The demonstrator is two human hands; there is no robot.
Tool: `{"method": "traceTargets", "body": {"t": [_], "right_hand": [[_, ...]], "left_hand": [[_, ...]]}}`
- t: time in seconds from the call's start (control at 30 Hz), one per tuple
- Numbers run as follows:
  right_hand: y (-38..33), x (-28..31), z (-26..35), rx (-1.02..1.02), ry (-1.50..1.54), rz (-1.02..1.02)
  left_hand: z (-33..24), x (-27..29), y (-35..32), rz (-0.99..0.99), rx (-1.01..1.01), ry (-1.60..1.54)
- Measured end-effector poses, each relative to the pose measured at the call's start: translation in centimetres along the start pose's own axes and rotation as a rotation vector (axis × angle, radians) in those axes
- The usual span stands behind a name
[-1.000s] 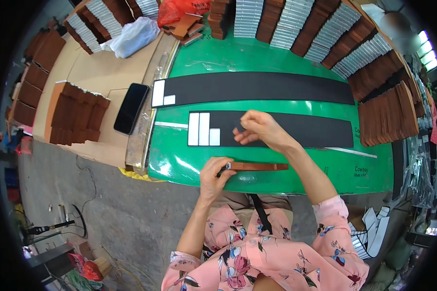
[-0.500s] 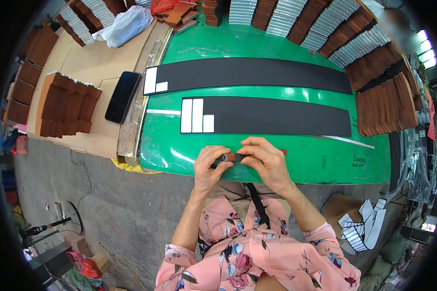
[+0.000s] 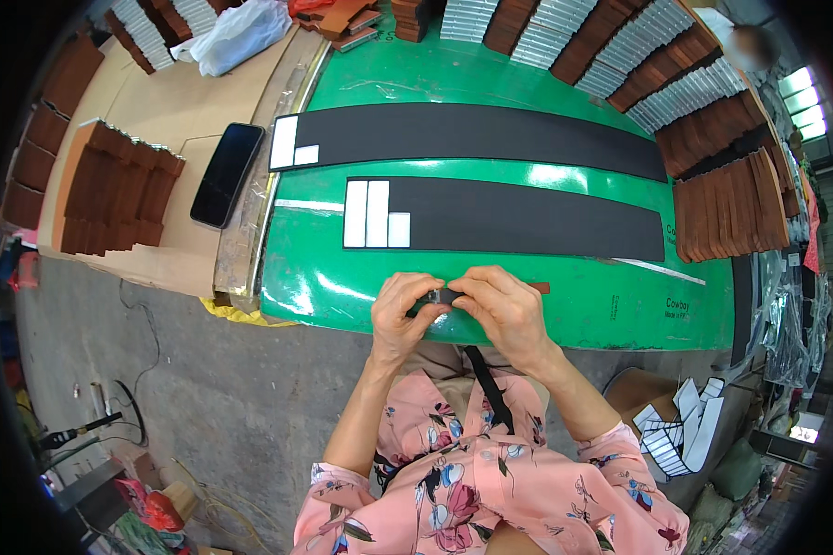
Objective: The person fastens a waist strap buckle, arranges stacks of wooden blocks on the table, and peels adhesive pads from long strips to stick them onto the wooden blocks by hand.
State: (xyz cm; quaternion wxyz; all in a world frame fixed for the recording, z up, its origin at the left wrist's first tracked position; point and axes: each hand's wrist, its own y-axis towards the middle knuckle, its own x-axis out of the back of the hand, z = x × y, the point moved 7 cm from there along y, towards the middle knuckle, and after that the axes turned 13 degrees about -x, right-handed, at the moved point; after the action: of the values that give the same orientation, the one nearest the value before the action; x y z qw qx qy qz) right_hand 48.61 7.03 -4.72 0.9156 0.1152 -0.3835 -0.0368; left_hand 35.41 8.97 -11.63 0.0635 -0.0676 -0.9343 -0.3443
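Observation:
My left hand (image 3: 403,310) and my right hand (image 3: 504,310) meet low over the near edge of the green table. Both are closed in a pinch on one small dark strip (image 3: 448,296), which shows a silvery bit beside the left fingertips. Fingers hide most of it. A flat reddish-brown piece (image 3: 540,289) lies partly behind my right hand. Just beyond the hands is a black band (image 3: 528,217) with white rectangles (image 3: 378,213) at its left end. A longer black band (image 3: 481,134) lies farther off, also with white patches on its left.
Brown and silvery stacks (image 3: 611,69) line the table's far and right edges. On the cardboard at left rest a phone (image 3: 227,176), a brown stack (image 3: 120,190) and a white plastic bag (image 3: 241,37). A basket of white scraps (image 3: 680,435) stands lower right.
The brown face that showed between my fingers is out of sight, and the dark strip with its silvery bit shows instead. My fingertips are closer together. The whole view has shifted slightly.

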Motion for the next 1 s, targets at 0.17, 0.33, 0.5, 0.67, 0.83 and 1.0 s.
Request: {"method": "traceTargets", "body": {"t": [0.17,0.33,0.5,0.67,0.83,1.0], "right_hand": [[0.02,-0.04,0.04,0.013,-0.016,-0.019],[0.02,0.01,0.26,0.021,-0.025,-0.019],[-0.03,0.05,0.15,0.03,-0.022,-0.015],[0.07,-0.16,-0.09,0.02,0.01,-0.003],[0.07,-0.04,-0.05,0.022,0.005,-0.012],[-0.01,-0.02,0.18,0.023,-0.017,-0.026]], "left_hand": [[0.04,-0.02,0.05,0.002,-0.001,0.008],[0.08,-0.03,-0.01,0.005,-0.008,0.018],[0.06,-0.07,-0.18,0.027,-0.02,0.01],[0.25,-0.08,-0.3,0.028,-0.01,0.006],[0.02,-0.06,-0.02,0.034,-0.013,0.017],[0.11,-0.15,-0.1,0.01,0.007,0.02]]}}
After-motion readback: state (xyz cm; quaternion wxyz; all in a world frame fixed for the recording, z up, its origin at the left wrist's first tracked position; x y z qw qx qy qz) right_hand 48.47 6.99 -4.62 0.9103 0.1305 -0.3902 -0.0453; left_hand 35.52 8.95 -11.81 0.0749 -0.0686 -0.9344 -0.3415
